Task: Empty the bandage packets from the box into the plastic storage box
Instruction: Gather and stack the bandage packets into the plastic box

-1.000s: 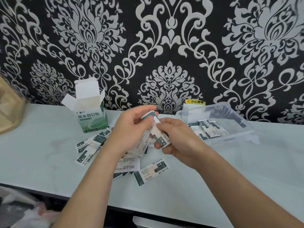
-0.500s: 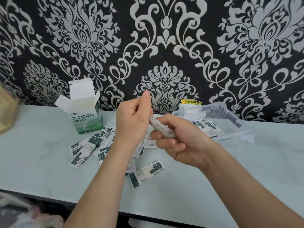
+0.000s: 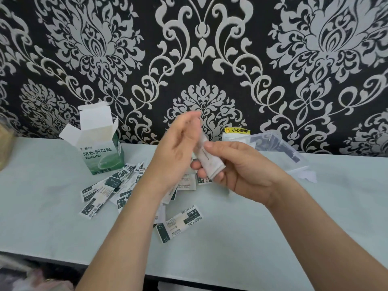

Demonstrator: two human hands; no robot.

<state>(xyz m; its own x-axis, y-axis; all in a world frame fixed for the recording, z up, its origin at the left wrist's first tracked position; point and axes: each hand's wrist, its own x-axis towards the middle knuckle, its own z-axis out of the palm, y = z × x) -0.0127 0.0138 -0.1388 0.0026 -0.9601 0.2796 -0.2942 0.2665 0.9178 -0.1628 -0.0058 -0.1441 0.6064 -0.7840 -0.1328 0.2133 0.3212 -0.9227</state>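
Box (image 3: pixel 100 148): open, upright, far left by the wall.
Packets (image 3: pixel 105 189): scattered on the table (image 3: pixel 273 227), right of the box, under the hands.
Left hand (image 3: pixel 178 152): raised, blurred, fingers loose and spread, beside the stack; contact unclear.
Stack (image 3: pixel 210 162): bunched packets, tilted, above the table.
Right hand (image 3: pixel 241 173): thumb and curled fingers pinch the stack.
Storage box (image 3: pixel 279 143): clear, far right, behind the right hand.

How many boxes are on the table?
2. The open cardboard box stands at the back left. The clear plastic storage box sits at the back right, partly behind the right hand, which grips a stack of packets. None seems hidden.
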